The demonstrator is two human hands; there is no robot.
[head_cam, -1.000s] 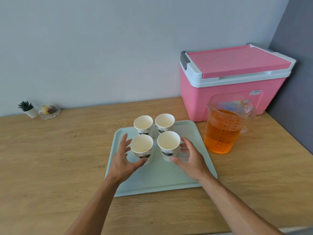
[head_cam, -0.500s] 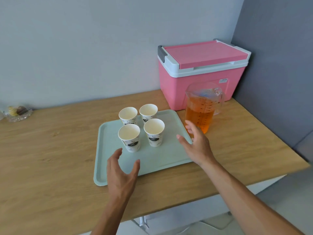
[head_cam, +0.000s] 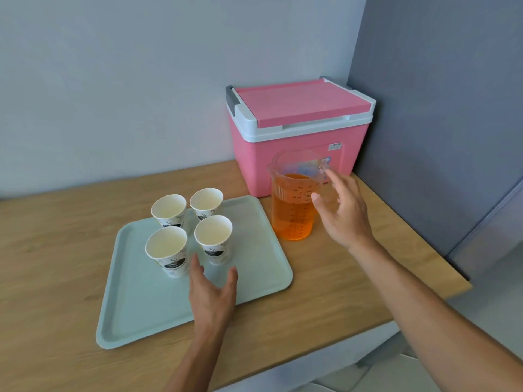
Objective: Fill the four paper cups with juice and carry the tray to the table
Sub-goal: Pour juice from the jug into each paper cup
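The right hand [head_cam: 343,213] was spread open at the jug [head_cam: 294,199], fingers just beside its handle side, gripping nothing. The left hand [head_cam: 212,295] hung open over the tray [head_cam: 263,267], near two of the four empty cups [head_cam: 167,250]. One wooden counter [head_cam: 56,250], grey walls, and one pink cooler [head_cam: 297,128] far right.
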